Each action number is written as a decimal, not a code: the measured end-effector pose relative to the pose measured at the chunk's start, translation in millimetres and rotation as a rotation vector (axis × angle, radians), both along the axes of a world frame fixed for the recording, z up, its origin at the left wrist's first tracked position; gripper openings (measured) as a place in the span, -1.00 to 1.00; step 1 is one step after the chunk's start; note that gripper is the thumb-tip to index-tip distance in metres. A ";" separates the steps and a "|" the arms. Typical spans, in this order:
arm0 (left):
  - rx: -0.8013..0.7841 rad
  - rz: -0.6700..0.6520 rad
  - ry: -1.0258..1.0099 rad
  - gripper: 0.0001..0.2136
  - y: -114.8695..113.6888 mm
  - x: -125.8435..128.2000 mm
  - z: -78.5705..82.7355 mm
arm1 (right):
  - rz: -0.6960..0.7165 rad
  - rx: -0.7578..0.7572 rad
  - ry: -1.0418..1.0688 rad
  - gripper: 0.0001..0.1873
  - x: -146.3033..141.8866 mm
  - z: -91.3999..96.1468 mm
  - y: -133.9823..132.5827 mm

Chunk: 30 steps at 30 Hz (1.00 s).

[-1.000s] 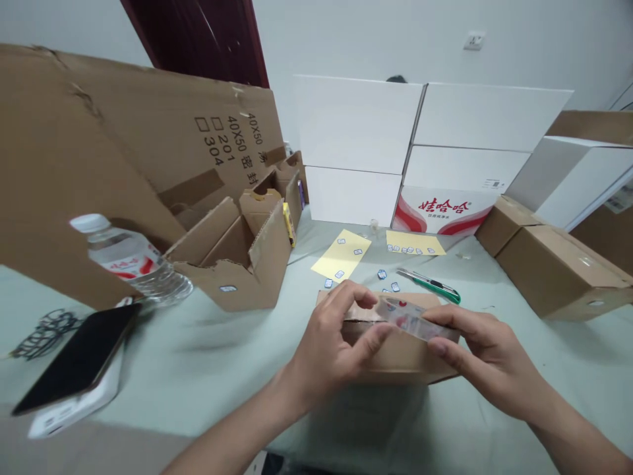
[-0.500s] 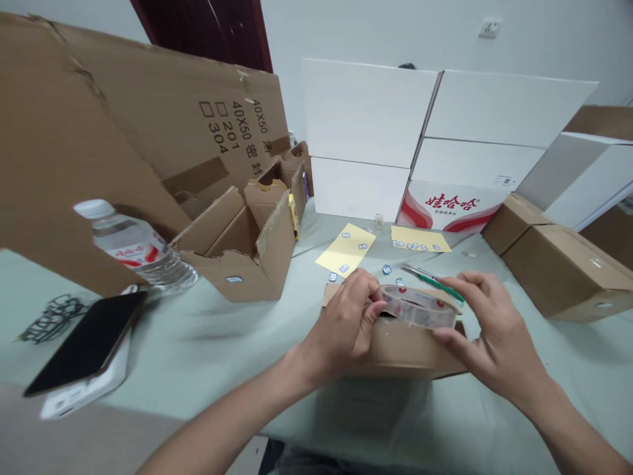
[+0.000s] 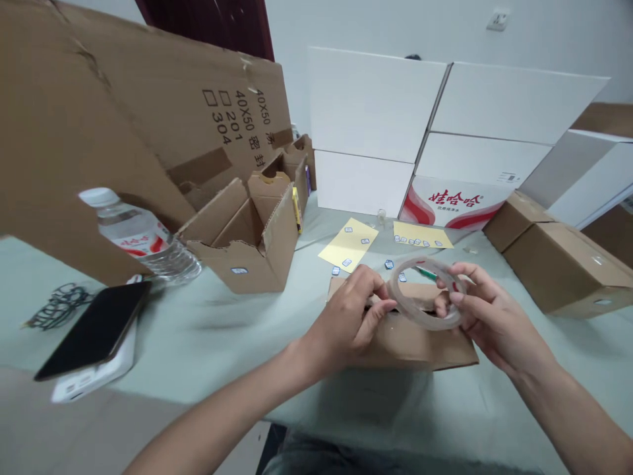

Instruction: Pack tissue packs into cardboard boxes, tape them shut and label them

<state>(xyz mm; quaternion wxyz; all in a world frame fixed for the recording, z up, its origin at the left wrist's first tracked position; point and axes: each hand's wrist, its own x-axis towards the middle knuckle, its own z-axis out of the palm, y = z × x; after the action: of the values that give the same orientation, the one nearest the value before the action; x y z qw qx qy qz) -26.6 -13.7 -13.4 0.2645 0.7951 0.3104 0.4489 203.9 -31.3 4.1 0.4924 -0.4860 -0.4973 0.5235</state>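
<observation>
A roll of clear tape [image 3: 426,293] is held upright between both hands, just above a small brown cardboard box [image 3: 403,340] on the table. My right hand [image 3: 487,316] grips the roll's right side, fingers curled round its rim. My left hand [image 3: 352,316] pinches the roll's left edge between thumb and fingers and rests against the box top.
Open cardboard boxes [image 3: 247,237] and a large cardboard sheet [image 3: 123,112] stand at the left, with a water bottle [image 3: 141,239] and a phone [image 3: 91,330]. Yellow notes [image 3: 349,245] with small stickers, a green cutter partly hidden behind the roll, white boxes [image 3: 420,132] and closed brown boxes [image 3: 558,264] lie beyond.
The tape roll has been tipped from lying flat on the box to standing upright, facing the camera. Both hands rose slightly with it; the view shifted a little.
</observation>
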 end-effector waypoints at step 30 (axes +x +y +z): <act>-0.686 -0.334 -0.015 -0.78 38.4 -17.3 22.1 | -0.204 0.512 -0.250 -0.50 -5.2 -24.8 -13.2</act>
<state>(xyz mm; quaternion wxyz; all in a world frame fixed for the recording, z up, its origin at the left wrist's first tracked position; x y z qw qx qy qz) -43.9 24.7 8.7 0.5871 0.6966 0.3069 0.2755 198.7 -44.4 -20.7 0.5839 -0.4543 -0.6185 0.2649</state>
